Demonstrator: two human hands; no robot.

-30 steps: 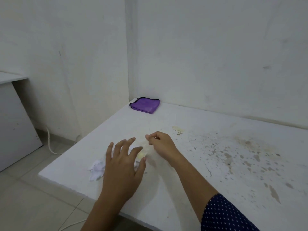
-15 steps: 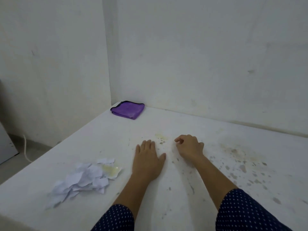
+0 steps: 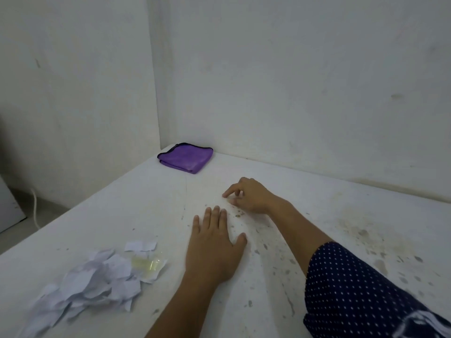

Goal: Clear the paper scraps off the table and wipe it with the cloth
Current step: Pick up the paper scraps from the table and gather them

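- Walls: the left wall (image 3: 73,93) and the back wall (image 3: 292,81) are both white and meet in a vertical corner.
- Back wall: one small grey smudge (image 3: 396,95) at upper right, with faint scuffs elsewhere.
- Desk (image 3: 109,211): white top, set into the corner, with brownish stains (image 3: 361,230) (densest on the right).
- Floor (image 3: 51,211): pale, seen at left beyond the desk edge.
- White cable (image 3: 35,211): runs down to the floor.
- White furniture panel (image 3: 7,208): cut off at the left edge.
- Light: dim, even, bluish.

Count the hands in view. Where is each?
2. The left hand lies flat on the table, right of the paper scraps. The right hand is farther back, curled, touching the table nearer the purple cloth. Neither is hidden.
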